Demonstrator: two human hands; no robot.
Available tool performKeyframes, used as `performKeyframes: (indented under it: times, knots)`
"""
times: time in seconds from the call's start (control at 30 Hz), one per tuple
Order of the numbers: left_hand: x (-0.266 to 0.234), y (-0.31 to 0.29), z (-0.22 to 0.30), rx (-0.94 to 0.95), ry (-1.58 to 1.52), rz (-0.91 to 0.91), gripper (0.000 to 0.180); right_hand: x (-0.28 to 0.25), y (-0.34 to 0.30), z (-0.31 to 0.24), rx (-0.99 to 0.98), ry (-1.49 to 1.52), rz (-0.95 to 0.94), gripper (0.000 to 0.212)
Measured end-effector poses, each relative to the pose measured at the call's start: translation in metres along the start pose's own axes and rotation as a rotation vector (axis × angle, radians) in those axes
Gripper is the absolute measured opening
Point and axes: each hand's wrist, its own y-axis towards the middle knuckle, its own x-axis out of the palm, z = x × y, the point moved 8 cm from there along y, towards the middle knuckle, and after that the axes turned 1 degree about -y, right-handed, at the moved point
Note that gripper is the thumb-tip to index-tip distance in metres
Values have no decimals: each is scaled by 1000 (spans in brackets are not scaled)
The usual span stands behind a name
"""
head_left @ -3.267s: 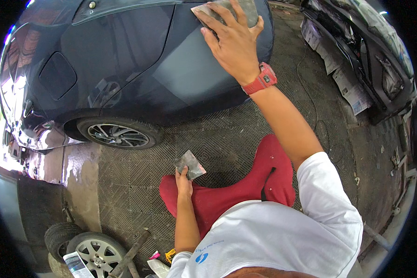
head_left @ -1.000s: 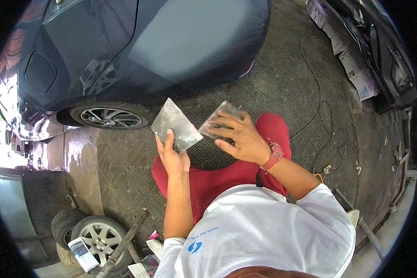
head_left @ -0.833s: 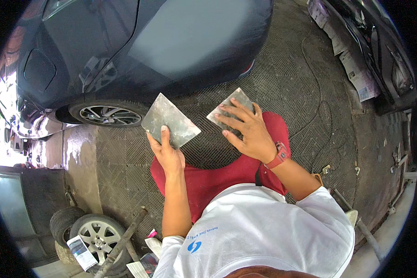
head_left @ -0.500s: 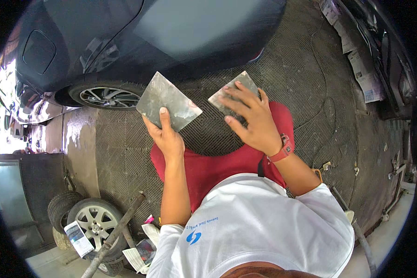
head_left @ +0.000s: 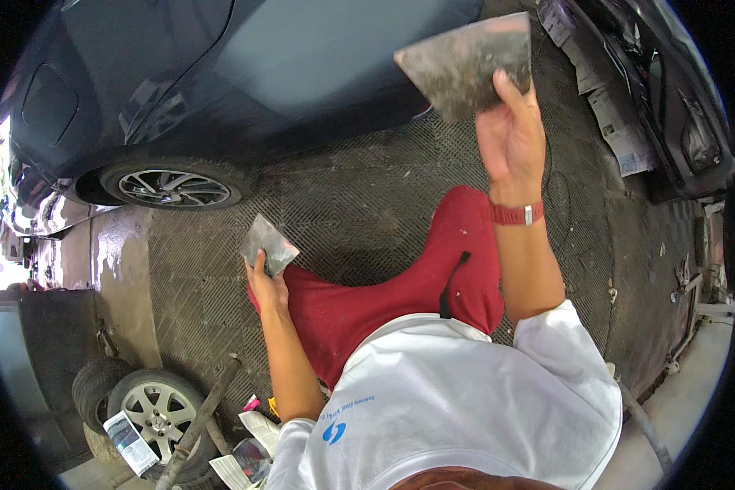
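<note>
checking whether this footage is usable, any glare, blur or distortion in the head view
In the head view, glare burns out the left edge; the shiny floor patch and the dark car carry reflections; straight edges bow and corners go black, fisheye-fashion; the plate in the right hand seems slightly blurred.

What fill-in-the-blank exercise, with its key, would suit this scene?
1. The left hand and right hand hold ____ flat plates altogether.
2. The red wristband sits at the base of the ____ hand.
3. The trousers are coloured ____.
4. The plate nearer the car's wheel is in the ____ hand.

Missing words: two; right; red; left.
</note>
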Motion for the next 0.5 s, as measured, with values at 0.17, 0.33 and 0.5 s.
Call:
performKeyframes:
  times: [0.17,0.33,0.5]
  knots:
    - [4,-3,-8,-23,21,-71,60,13,43,4,-118,67,-80,32]
    - [6,-6,-9,-40,22,-56,58,7,68,32,-95,137,-95,33]
    - [4,-7,-8,-33,11,-72,53,15,79,42,-123,150,-107,34]
